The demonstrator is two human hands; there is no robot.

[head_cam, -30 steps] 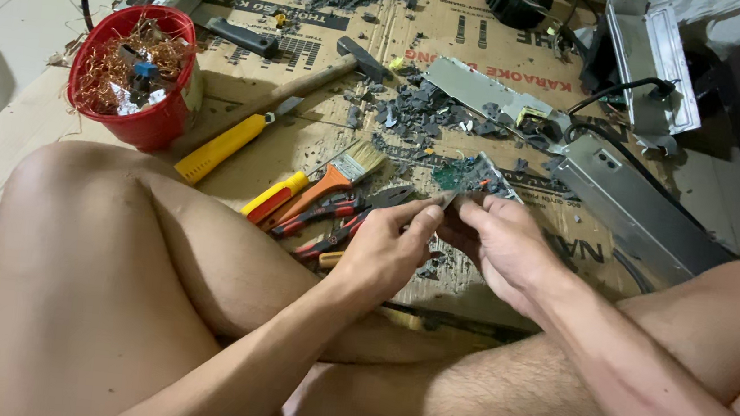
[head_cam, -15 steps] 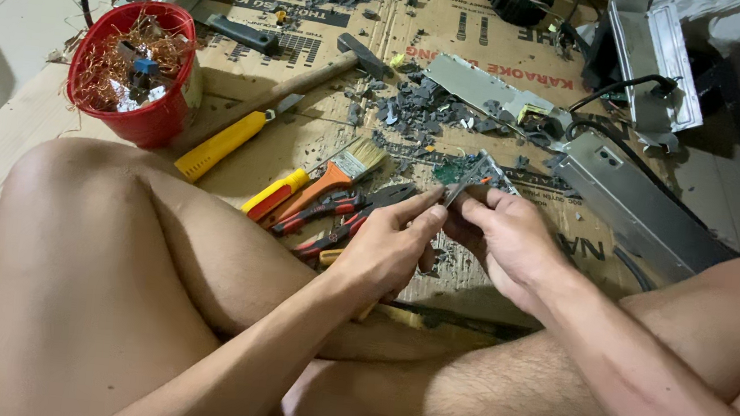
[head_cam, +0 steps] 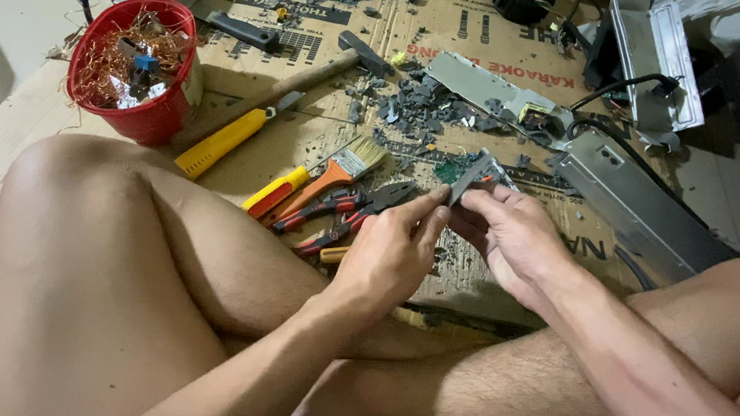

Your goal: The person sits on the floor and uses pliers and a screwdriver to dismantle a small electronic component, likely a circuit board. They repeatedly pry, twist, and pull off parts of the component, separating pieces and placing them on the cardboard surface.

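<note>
Both hands meet over my crossed legs on a small green circuit board with a grey metal piece (head_cam: 473,174). My right hand (head_cam: 512,240) grips the board from the right, thumb and fingers on its edge. My left hand (head_cam: 393,254) pinches its lower left corner with thumb and forefinger. Just left of the hands, on the cardboard, lie red-handled pliers (head_cam: 343,210), an orange-handled paintbrush (head_cam: 337,173) and a yellow and red screwdriver (head_cam: 274,192).
A red bucket (head_cam: 139,118) of copper wire scrap stands at the left. A hammer (head_cam: 310,74), a yellow-handled tool (head_cam: 218,141), dark plastic fragments (head_cam: 416,108) and grey metal casings (head_cam: 633,202) lie on the flattened cardboard (head_cam: 442,25). My knee (head_cam: 81,207) fills the lower left.
The hands have stayed on the board and turned it slightly. The view has shifted a little; nothing else has moved.
</note>
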